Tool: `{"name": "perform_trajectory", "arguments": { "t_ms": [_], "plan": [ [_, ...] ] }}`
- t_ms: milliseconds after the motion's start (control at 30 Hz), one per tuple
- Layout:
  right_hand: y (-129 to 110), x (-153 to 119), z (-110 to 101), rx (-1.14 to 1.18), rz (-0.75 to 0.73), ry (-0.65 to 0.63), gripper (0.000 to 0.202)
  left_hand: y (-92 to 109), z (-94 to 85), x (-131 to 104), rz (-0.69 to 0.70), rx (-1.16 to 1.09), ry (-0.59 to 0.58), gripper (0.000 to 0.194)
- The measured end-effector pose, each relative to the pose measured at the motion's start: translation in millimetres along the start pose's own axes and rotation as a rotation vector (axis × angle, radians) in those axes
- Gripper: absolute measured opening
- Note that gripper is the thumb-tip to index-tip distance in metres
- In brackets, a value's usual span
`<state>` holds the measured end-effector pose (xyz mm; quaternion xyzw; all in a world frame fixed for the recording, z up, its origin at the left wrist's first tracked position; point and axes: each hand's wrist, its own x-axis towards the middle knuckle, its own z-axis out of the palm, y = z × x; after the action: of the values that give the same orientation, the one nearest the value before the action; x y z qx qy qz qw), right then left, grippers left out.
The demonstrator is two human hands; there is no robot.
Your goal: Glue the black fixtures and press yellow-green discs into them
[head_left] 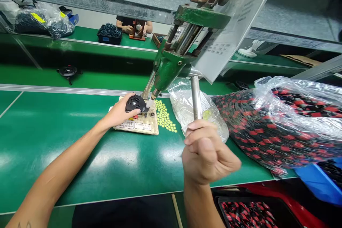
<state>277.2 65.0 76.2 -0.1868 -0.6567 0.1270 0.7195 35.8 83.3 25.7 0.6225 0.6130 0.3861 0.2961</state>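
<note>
My left hand [124, 109] grips a black plastic part [134, 103] with a raised hexagonal pattern, holding it over the base plate [146, 128] of a green hand press [171, 66]. The tip of the press ram comes down close to the part's right end; whether they touch I cannot tell. My right hand [210, 149] is closed around the lower end of the metal press lever [196, 96]. Small yellow-green round pieces [164, 117] lie scattered on the green bench just right of the base plate.
A clear bag [184, 110] lies behind the lever. At right sits a large bag of black-and-red parts [253, 124], beside a blue bin [317, 178]; a black tray [251, 213] is below. Another black part [68, 72] rests at the back. Across the bench a co-worker's hands [129, 29] work.
</note>
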Motion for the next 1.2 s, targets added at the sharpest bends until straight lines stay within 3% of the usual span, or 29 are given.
{"name": "perform_trajectory", "arguments": {
  "t_ms": [100,200,300,533,667,767,900,1033,1100,1200],
  "plan": [
    [0,5,1,0.021,-0.05,0.048,0.041,1,-0.7,0,-0.011,0.01,-0.003,0.081],
    [13,-6,-2,0.001,-0.105,-0.039,0.037,2,-0.9,1,-0.016,0.019,0.006,0.079],
    [20,-17,-4,-0.006,-0.069,-0.096,0.033,1,-0.7,0,-0.01,0.024,0.016,0.077],
    [3,-7,-2,0.041,-0.009,-0.006,0.034,0,-1.1,0,-0.001,0.021,0.017,0.076],
    [18,-16,-3,0.014,-0.096,-0.05,0.031,1,-1.3,1,-0.019,0.044,0.025,0.077],
    [25,-22,-3,0.034,-0.072,-0.069,0.03,-3,-0.2,2,-0.014,0.027,0.036,0.078],
    [11,-18,-2,0.12,0.029,-0.038,0.031,-9,1.0,4,0.031,-0.063,0.063,0.078],
    [-13,6,-5,0.218,0.026,0.003,0.014,-9,-1.4,6,0.02,-0.185,0.073,0.078],
    [-21,21,-8,0.264,0.013,-0.003,0.037,-5,-4.0,7,-0.018,-0.287,0.06,0.079],
    [-24,37,-18,0.278,-0.004,-0.11,0.059,2,-11.9,7,-0.155,-0.493,0.029,0.076]
  ]
}}
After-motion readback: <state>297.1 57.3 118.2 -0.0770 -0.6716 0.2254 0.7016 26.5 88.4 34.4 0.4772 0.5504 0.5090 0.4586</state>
